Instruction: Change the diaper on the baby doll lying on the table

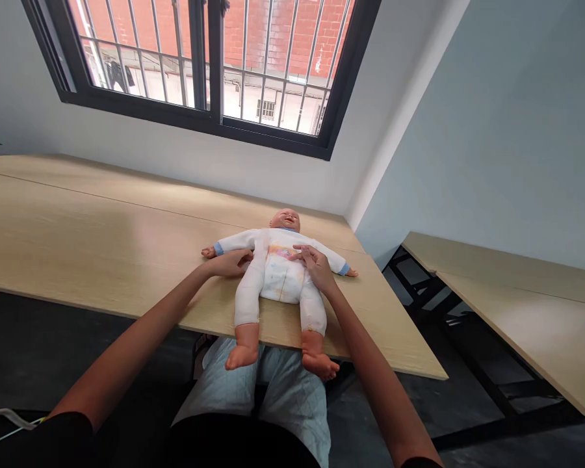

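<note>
A baby doll (279,273) in a white romper lies on its back on the wooden table (102,240), head toward the window, bare feet hanging over the near edge. My left hand (230,263) rests against the doll's left side at the waist, fingers curled on the cloth. My right hand (314,265) lies on the doll's belly and right side, fingertips pinched on the romper near the coloured print. Both doll arms stretch out sideways.
A second wooden table (511,292) stands to the right across a gap with dark floor. A barred window (209,58) sits above the table's far edge. My lap in light trousers (268,390) is under the doll's feet.
</note>
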`<state>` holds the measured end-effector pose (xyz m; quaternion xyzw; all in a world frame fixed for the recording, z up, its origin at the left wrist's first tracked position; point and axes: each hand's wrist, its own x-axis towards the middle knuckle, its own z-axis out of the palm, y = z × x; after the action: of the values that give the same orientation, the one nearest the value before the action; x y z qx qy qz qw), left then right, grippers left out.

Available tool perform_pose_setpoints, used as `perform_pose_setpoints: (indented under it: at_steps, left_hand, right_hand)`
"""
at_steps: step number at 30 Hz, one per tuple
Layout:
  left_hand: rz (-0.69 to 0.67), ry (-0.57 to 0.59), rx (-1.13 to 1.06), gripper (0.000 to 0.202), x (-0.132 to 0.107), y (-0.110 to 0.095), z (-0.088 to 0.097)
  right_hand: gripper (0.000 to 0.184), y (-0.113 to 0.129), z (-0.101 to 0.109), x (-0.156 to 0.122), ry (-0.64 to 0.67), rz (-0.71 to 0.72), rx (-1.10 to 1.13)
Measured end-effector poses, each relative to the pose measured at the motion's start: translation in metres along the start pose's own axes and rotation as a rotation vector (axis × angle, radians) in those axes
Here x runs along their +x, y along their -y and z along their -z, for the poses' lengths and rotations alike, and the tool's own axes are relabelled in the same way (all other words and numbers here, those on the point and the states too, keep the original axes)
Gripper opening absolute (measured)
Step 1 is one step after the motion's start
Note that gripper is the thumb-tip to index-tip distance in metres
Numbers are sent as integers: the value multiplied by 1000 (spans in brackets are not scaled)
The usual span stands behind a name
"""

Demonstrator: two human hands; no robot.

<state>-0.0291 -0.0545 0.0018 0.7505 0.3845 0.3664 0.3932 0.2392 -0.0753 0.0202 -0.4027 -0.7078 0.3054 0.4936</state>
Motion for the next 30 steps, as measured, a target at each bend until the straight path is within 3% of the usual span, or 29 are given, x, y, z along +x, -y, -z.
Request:
perform_pose_setpoints:
  at_steps: [3, 10, 17, 24, 30]
  left_hand:
    - [12, -1, -22, 28, 2, 2, -6]
    - [33, -15, -131, 26, -3, 5, 6]
    - [-21, -87, -159, 35, 5, 22, -9]
    - [-43, 33, -80, 48, 1, 24, -7]
    - [-60, -5, 14, 25, 5, 30, -3]
  right_hand:
    - [53, -6, 2, 3, 22, -33, 71]
    - [56, -10, 3, 2, 3, -97, 213]
    - [56, -15, 3, 3, 2, -98, 217]
    - [53, -21, 4, 4, 4, -87, 197]
    - [50, -20, 6, 4, 12, -66, 183]
